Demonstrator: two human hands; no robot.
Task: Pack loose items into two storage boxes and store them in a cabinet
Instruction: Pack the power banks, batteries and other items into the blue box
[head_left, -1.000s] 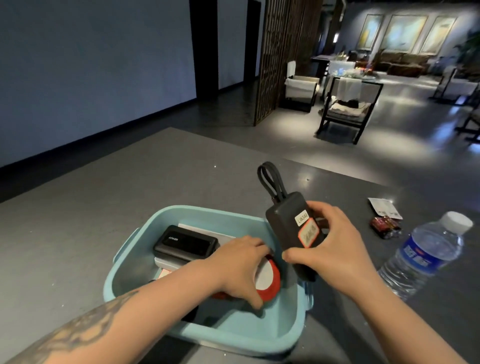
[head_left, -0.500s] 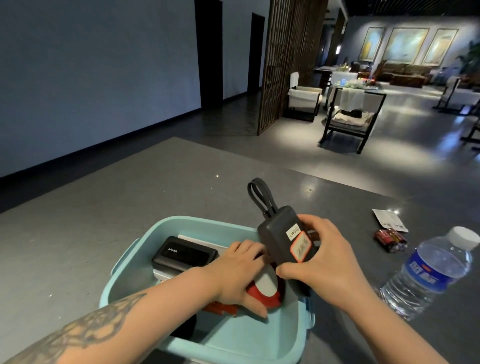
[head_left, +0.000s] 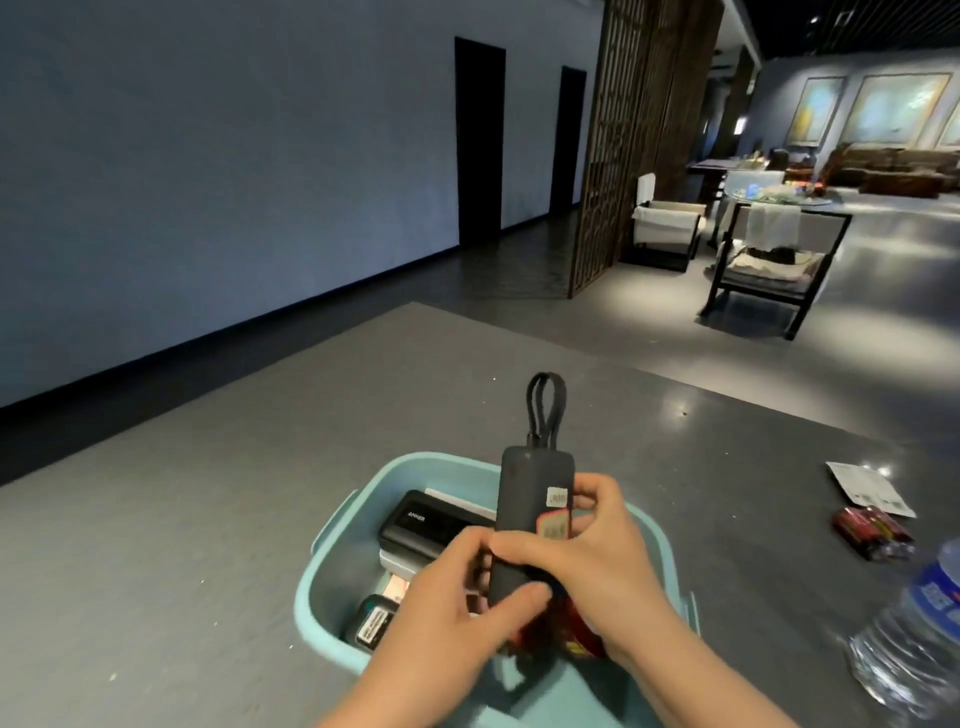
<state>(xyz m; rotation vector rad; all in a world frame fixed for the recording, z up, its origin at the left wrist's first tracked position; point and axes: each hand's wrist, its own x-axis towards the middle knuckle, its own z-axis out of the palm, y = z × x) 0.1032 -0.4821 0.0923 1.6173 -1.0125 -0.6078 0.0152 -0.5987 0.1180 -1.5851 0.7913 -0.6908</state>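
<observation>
Low in the frame's centre, our left hand (head_left: 457, 597) and right hand (head_left: 597, 561) both grip the dark power bank (head_left: 530, 509) over the teal box (head_left: 332, 587). We should lay it flat beside the other bank (head_left: 426, 525)

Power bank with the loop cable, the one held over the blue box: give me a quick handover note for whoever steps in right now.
Left hand and right hand both grip the dark power bank with loop cable, upright above the blue box.
Already in the box: a black Anker power bank on a white item, a small dark device, something red under the hands.
Still on the table: batteries, a paper packet, a water bottle.
Left: set the held power bank in, pack the rest. No second box or cabinet in view.
</observation>
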